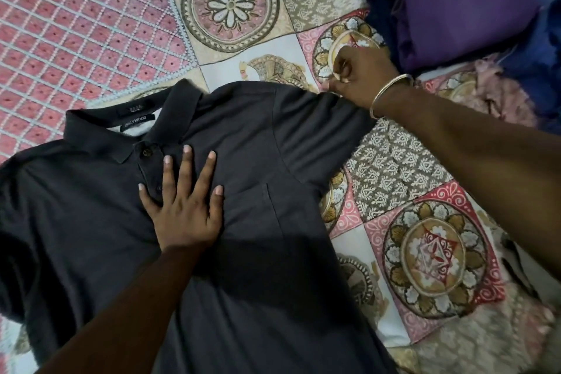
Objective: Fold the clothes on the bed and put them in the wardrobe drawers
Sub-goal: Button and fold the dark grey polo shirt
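Note:
A dark grey polo shirt (267,222) lies spread face up on the bed, collar toward the upper left, chest pocket at the centre right. My left hand (185,206) presses flat on the chest below the button placket, fingers straight and spread. My right hand (361,76), with a metal bangle on the wrist, pinches the end of the shirt's right-side sleeve (318,130) and holds it stretched out toward the upper right. The shirt's lower hem runs out of the frame at the bottom.
The bed is covered by a patterned patchwork bedsheet (230,6) in pink, beige and white. A heap of other clothes lies at the upper right: a purple garment (455,0), dark blue cloth (537,48) and a pale pink piece (498,94).

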`<state>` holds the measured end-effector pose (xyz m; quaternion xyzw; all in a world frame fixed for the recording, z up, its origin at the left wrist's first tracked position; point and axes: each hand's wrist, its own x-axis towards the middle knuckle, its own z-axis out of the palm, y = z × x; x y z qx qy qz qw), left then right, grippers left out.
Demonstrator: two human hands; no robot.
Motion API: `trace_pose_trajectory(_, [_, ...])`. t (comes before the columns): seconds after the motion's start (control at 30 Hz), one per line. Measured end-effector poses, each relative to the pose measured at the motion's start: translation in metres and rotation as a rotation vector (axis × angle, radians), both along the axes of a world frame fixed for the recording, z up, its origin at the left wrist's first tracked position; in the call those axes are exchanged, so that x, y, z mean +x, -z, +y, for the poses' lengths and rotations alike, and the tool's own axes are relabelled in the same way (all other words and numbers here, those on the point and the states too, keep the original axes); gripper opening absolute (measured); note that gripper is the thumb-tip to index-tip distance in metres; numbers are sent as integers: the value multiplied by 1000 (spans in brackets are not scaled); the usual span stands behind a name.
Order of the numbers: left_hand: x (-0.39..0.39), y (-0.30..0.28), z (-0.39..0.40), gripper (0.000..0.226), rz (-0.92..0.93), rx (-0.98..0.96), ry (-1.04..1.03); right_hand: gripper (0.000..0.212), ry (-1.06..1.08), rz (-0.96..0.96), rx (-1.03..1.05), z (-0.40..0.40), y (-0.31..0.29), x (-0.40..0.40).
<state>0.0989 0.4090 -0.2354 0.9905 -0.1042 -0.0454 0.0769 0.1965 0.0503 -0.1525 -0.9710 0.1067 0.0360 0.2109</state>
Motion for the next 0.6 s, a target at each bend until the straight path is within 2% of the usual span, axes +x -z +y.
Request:
trace_pose_trajectory(0.13, [0, -4, 0, 58, 22, -23, 5, 19, 355, -204, 83, 29, 2, -58])
trace_pose_trajectory(0.2, [1, -5, 0, 58, 29, -34, 0, 32, 479, -192, 128, 44, 10, -87])
trace_pose_trajectory(0.27, [0, -8, 0, 57, 38, -41, 3, 51, 619, -113, 191, 49, 20, -103])
trace_pose_trajectory(0.3, [0, -9, -1, 57, 41, -39, 11, 53, 668, -68, 239, 47, 21, -104])
trace_pose_trajectory(0.43, [1, -15, -2, 56, 72, -47, 17, 20, 548, -70, 380, 44, 15, -96])
trace_pose_trajectory(0.53, [5, -29, -11, 56, 28, -107, 28, 26, 520, -140, 506, 44, 8, -99])
trace_pose_trajectory(0.6, [5, -42, -27, 51, -63, -163, 207, 28, 513, -175, 559, 42, 6, -104])
